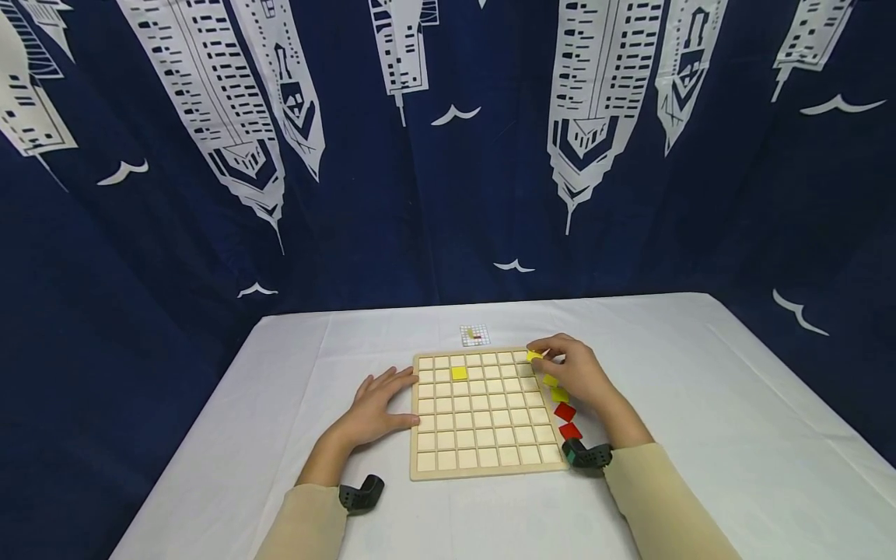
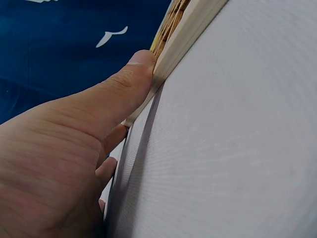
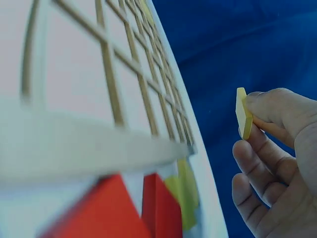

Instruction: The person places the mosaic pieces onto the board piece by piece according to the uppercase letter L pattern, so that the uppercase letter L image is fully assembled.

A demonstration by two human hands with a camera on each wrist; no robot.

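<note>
A pale wooden grid board [image 1: 414, 474] lies on the white table. One yellow square tile [image 1: 458, 373] sits in a cell of its second row from the back. My left hand [image 1: 374, 408] rests at the board's left side, fingers spread, with thumb tip against the edge, as the left wrist view shows. At the board's far right corner my right hand [image 1: 577, 373] pinches a yellow tile [image 3: 243, 114] between thumb and index finger, raised off the table. Beside the board's right edge lie more yellow tiles [image 1: 559, 395] and two red tiles [image 1: 565, 412].
Behind the board lies a small card [image 1: 474, 335] printed with a coloured grid pattern. A dark blue curtain [image 1: 434, 194] with white buildings and birds hangs behind the table [image 1: 735, 435]. Each wrist wears a black band.
</note>
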